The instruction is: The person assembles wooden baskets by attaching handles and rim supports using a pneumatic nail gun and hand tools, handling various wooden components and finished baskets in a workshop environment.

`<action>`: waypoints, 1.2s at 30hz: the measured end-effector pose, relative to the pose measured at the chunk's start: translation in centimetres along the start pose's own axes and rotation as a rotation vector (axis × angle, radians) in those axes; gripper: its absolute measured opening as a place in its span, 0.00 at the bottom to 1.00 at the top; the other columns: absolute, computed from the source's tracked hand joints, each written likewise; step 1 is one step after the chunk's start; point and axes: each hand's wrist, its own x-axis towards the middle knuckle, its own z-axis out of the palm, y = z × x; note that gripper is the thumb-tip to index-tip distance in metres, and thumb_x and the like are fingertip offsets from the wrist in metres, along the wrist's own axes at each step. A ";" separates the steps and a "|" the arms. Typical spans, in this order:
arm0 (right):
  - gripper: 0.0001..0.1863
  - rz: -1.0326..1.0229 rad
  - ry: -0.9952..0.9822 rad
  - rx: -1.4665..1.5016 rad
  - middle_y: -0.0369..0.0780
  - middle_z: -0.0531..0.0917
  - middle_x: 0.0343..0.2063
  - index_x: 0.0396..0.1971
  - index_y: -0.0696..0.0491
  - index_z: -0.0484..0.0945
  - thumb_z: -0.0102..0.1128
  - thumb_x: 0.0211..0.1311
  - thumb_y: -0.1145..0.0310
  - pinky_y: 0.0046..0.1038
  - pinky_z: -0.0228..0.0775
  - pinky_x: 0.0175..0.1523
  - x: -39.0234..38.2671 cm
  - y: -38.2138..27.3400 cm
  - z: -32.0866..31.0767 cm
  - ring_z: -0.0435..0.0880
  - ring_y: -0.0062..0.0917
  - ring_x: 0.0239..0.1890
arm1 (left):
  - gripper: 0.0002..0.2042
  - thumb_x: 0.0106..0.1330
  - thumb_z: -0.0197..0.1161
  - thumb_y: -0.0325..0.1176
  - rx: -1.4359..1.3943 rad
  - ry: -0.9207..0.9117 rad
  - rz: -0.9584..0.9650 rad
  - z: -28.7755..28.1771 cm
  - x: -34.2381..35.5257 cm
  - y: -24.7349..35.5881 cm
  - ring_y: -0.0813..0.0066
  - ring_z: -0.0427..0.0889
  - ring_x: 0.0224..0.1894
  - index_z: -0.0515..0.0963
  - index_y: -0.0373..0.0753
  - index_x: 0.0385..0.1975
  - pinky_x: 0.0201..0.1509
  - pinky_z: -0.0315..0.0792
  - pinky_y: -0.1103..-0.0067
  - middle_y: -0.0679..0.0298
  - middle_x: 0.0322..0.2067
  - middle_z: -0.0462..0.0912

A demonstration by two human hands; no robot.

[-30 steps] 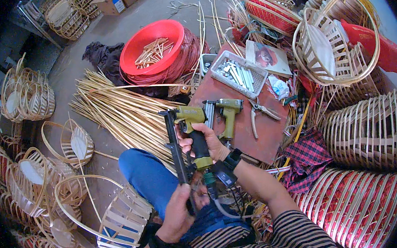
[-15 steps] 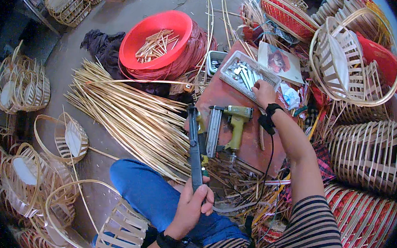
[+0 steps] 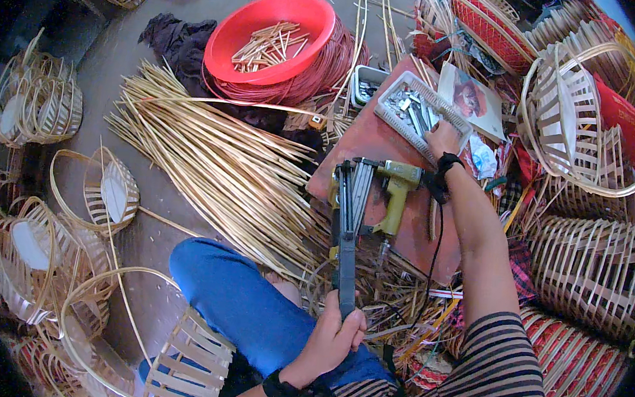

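Note:
My left hand point(image 3: 329, 340) is closed around the lower end of the long dark magazine of a pneumatic staple gun point(image 3: 346, 254), which points up and away from me. Over a white plastic basket point(image 3: 411, 142) my right hand point(image 3: 444, 139) has its fingers bent down at the near right rim. Strips of metal staples point(image 3: 416, 115) lie in that basket; what the right fingertips pinch, if anything, is hidden. A second, olive-green pneumatic gun point(image 3: 394, 197) lies on the reddish-brown board point(image 3: 422, 240), partly behind the held one.
A bundle of thin bamboo sticks point(image 3: 216, 161) lies left of the board. Behind it stands a red basin point(image 3: 272, 12) with short sticks. A small green tray point(image 3: 367, 83) sits beside the white basket. Woven bamboo baskets point(image 3: 585, 261) stand to the right, and more handled baskets point(image 3: 113, 190) stand left.
My left hand has moved right with the staple gun, which now overlaps the gun on the board. My right hand stays at the white basket. The whole view has shifted slightly.

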 end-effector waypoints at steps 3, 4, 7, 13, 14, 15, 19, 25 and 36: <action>0.11 -0.061 0.049 0.028 0.47 0.76 0.21 0.23 0.58 0.72 0.53 0.39 0.67 0.32 0.64 0.36 -1.0 -0.1 -1.4 0.75 0.36 0.29 | 0.11 0.60 0.41 0.29 0.032 0.015 -0.002 0.3 0.1 -0.2 0.83 0.62 0.16 0.53 0.35 0.40 0.18 0.60 0.86 0.65 0.21 0.64; 0.12 -0.172 0.126 0.097 0.46 0.75 0.21 0.25 0.58 0.71 0.52 0.39 0.67 0.31 0.64 0.36 -1.1 0.4 -1.8 0.75 0.35 0.28 | 0.09 0.60 0.41 0.29 0.033 0.000 0.018 0.4 0.3 -0.3 0.83 0.62 0.16 0.53 0.35 0.38 0.19 0.60 0.86 0.66 0.20 0.63; 0.12 -0.234 0.069 0.274 0.43 0.74 0.19 0.29 0.58 0.70 0.52 0.40 0.69 0.26 0.63 0.29 -4.4 -1.7 -5.1 0.73 0.27 0.23 | 0.06 0.59 0.41 0.28 0.046 0.029 0.058 1.0 0.6 -0.1 0.83 0.62 0.16 0.54 0.36 0.33 0.19 0.61 0.85 0.66 0.20 0.63; 0.11 -0.511 -0.022 0.551 0.39 0.71 0.12 0.29 0.55 0.68 0.52 0.41 0.75 0.22 0.61 0.22 -15.8 -4.9 -9.0 0.69 0.21 0.15 | 0.06 0.59 0.42 0.28 0.081 0.083 0.082 0.9 1.1 -0.9 0.83 0.64 0.17 0.55 0.36 0.32 0.19 0.62 0.85 0.66 0.20 0.64; 0.11 -0.520 -0.026 0.546 0.39 0.71 0.12 0.29 0.55 0.68 0.52 0.41 0.75 0.22 0.61 0.22 -16.4 -5.4 -9.0 0.70 0.22 0.15 | 0.06 0.58 0.42 0.28 0.118 0.075 0.097 0.8 1.2 -1.0 0.83 0.64 0.17 0.55 0.36 0.32 0.19 0.62 0.85 0.66 0.20 0.64; 0.11 -0.530 -0.034 0.541 0.39 0.70 0.12 0.29 0.55 0.67 0.52 0.41 0.76 0.22 0.61 0.22 -17.0 -5.9 -8.9 0.70 0.22 0.15 | 0.06 0.58 0.42 0.28 0.152 0.071 0.111 0.7 1.4 -1.1 0.83 0.64 0.17 0.55 0.36 0.31 0.19 0.61 0.85 0.66 0.20 0.64; 0.12 -0.620 -0.010 0.437 0.41 0.71 0.14 0.29 0.53 0.67 0.53 0.40 0.74 0.28 0.63 0.24 -17.3 -6.5 -7.2 0.74 0.29 0.20 | 0.06 0.58 0.42 0.29 0.177 0.055 0.140 0.6 1.8 -1.4 0.83 0.64 0.17 0.55 0.36 0.31 0.19 0.61 0.85 0.67 0.19 0.64; 0.12 -0.794 0.102 0.149 0.43 0.73 0.16 0.30 0.52 0.66 0.52 0.40 0.71 0.35 0.64 0.26 -18.2 -8.2 -6.0 0.74 0.37 0.22 | 0.07 0.58 0.42 0.29 0.068 0.060 0.105 1.2 2.5 -1.6 0.83 0.64 0.17 0.54 0.38 0.32 0.18 0.61 0.85 0.67 0.19 0.64; 0.21 -0.078 -0.509 0.584 0.43 0.75 0.21 0.34 0.57 0.66 0.41 0.53 0.52 0.29 0.66 0.30 -16.7 -3.5 -2.8 0.74 0.31 0.22 | 0.10 0.57 0.42 0.28 -0.102 0.019 0.124 0.6 3.1 -1.0 0.84 0.64 0.16 0.52 0.37 0.36 0.14 0.60 0.86 0.66 0.20 0.64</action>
